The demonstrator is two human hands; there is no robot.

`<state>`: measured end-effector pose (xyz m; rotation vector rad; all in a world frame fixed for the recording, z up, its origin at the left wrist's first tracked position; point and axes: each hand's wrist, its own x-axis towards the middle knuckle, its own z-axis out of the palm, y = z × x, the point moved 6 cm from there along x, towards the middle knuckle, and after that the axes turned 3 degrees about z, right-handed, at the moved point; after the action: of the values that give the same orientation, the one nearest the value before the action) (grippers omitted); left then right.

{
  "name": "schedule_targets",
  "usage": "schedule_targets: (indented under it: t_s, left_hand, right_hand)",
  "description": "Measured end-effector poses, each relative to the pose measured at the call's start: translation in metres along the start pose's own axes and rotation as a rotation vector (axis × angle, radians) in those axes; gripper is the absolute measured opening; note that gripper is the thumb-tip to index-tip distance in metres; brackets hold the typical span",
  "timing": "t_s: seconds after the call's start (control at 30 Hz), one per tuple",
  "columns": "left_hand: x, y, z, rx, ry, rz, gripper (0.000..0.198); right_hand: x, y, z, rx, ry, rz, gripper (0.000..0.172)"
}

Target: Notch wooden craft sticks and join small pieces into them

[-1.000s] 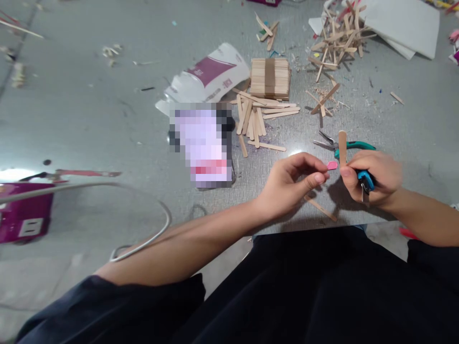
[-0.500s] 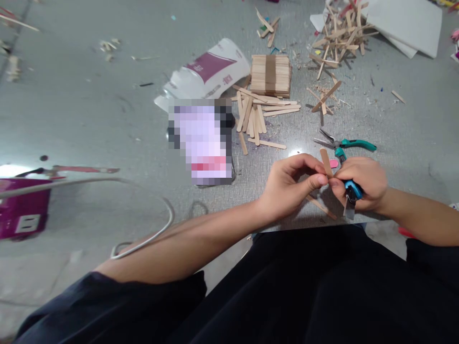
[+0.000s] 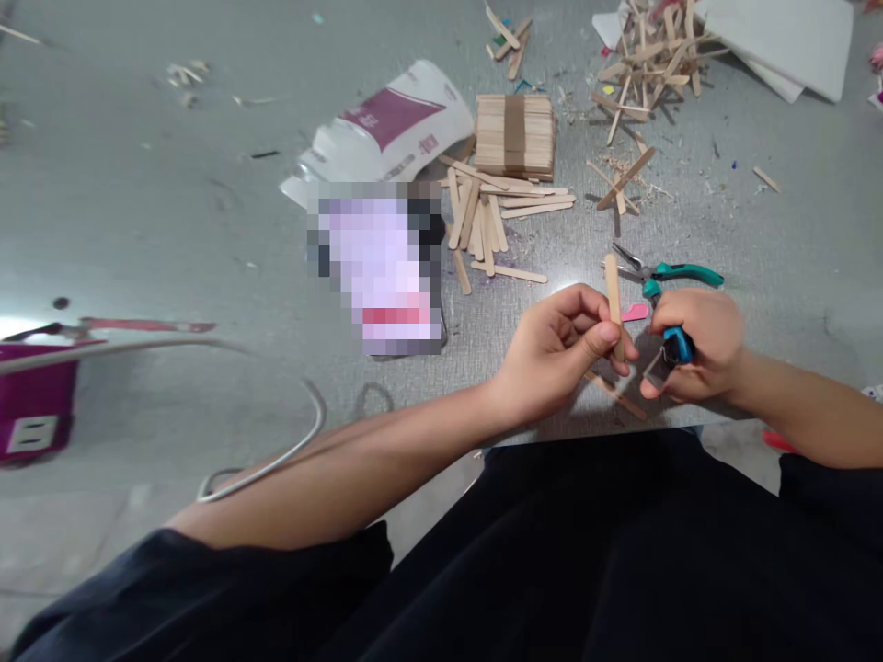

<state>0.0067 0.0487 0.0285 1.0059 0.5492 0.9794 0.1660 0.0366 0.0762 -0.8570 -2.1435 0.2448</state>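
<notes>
Between the thumb and fingers of my left hand (image 3: 562, 349) stands a wooden craft stick (image 3: 613, 294), nearly upright. Close by on the right, my right hand (image 3: 707, 340) is closed around a blue utility knife (image 3: 680, 346), its blade pointing down and left toward my fingertips. Another craft stick (image 3: 621, 397) lies on the table under my hands. Just beyond them rests a pink flat piece (image 3: 635, 313), partly covered. Pliers with green handles (image 3: 690, 272) lie past my right hand, jaws spread.
Loose sticks (image 3: 483, 216) lie by a banded stick bundle (image 3: 514, 138). A phone with a blurred screen (image 3: 376, 267) and a white plastic bag (image 3: 393, 124) are left of them. A stick pile (image 3: 655, 60) sits at the back. A pale cable (image 3: 314, 414) loops over my left forearm.
My hands have moved apart. The craft stick stays in my left hand and has turned more upright. My right hand has let go of its lower end, and the knife blade has swung leftward.
</notes>
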Motion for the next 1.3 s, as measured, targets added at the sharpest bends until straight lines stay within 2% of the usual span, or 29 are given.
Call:
schedule_targets:
  t_s: [0.1,0.23,0.37,0.53,0.83,1.1,1.3]
  left_hand:
    - [0.0006,0.0015,0.0007,-0.069,0.006,-0.001,0.038]
    - [0.0007,0.0004,0.0007,-0.079,0.013,-0.043,0.043]
    - [-0.0008,0.0020,-0.0001,-0.042,0.003,-0.022,0.041]
    - [-0.0013,0.0033,-0.0023,-0.004,0.005,0.003,0.038]
    - [0.0003,0.0061,-0.0016,-0.099,-0.030,0.008,0.034]
    - [-0.0019,0.0034,-0.0019,-0.065,-0.009,-0.094,0.046]
    - [-0.0021,0.0082,-0.0032,-0.045,0.029,-0.101,0.045]
  right_hand:
    - [0.0014,0.0045,-0.0024,-0.078,-0.007,0.033,0.064]
    - [0.0020,0.0050,-0.0008,-0.153,-0.089,0.047,0.055]
    - [0.0009,0.0033,0.0024,-0.172,-0.154,0.054,0.049]
    - [0.0022,0.0021,0.0012,-0.165,-0.137,0.046,0.047]
    - [0.0013,0.0025,0.0007,-0.187,-0.114,0.036,0.044]
    - [0.0021,-0.0008,0.0027,-0.185,-0.155,0.025,0.045]
    - [0.0023,-0.0015,-0.0004,-0.213,-0.134,-0.003,0.044]
